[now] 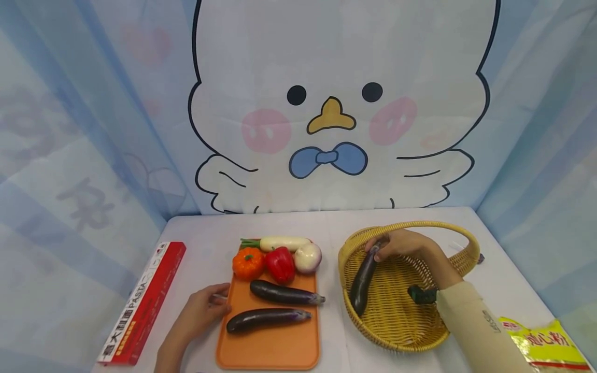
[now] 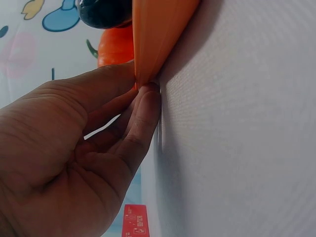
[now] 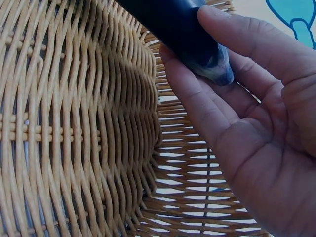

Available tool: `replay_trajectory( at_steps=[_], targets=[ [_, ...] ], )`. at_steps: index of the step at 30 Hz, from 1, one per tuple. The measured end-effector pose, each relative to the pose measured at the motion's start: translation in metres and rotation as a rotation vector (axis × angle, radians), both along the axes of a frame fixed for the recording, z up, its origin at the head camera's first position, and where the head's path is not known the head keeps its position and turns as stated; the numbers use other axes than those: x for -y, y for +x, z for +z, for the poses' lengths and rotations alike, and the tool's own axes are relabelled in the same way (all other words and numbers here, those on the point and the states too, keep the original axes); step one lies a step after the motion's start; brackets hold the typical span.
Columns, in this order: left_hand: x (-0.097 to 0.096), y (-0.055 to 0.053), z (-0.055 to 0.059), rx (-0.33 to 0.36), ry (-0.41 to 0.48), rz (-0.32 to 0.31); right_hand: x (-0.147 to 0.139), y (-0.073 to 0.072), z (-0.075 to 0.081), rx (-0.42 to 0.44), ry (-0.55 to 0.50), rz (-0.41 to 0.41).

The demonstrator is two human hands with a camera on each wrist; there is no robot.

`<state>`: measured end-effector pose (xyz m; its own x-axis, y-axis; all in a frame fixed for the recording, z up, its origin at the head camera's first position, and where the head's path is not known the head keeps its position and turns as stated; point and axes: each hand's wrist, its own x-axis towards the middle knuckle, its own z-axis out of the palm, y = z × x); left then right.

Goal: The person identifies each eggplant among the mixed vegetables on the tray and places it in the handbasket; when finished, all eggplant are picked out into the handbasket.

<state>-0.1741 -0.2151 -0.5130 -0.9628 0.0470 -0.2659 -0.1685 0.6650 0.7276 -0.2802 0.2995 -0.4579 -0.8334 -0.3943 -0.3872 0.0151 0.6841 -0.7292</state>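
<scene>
My right hand point(image 1: 402, 244) grips an eggplant point(image 1: 364, 282) near its stem end inside the wicker basket point(image 1: 396, 331). The right wrist view shows thumb and fingers around the purple-black eggplant point(image 3: 173, 27), with the woven wall beside them. At the left edge of the orange tray point(image 1: 268, 355), my left hand point(image 1: 202, 309) pinches the rim between thumb and fingers, as the left wrist view shows. Two more eggplants, one upper point(image 1: 284, 293) and one lower point(image 1: 267, 319), lie across the tray. Behind them sit an orange pumpkin point(image 1: 249, 263), a red bell pepper point(image 1: 281, 265), a white-purple round vegetable point(image 1: 308, 258) and a white radish point(image 1: 284, 243).
A small dark green item point(image 1: 422, 295) lies inside the basket, whose handle point(image 1: 420, 224) arches over the back. On the left is a red pasta box point(image 1: 144, 303). A yellow-green packet point(image 1: 550, 344) lies at the right front. Printed curtains enclose the white table point(image 1: 333, 357).
</scene>
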Motion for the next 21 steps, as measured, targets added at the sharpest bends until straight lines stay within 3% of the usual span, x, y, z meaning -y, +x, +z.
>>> replay_trajectory(
  at_steps=[14,21],
  targets=[
    [0.000,0.003,0.002,-0.005,0.000,-0.004,0.000,-0.006,-0.011,0.009,-0.074,0.064],
    [-0.002,0.002,0.002,-0.006,-0.004,0.000,-0.001,-0.008,-0.012,-0.008,-0.042,0.069]
  ],
)
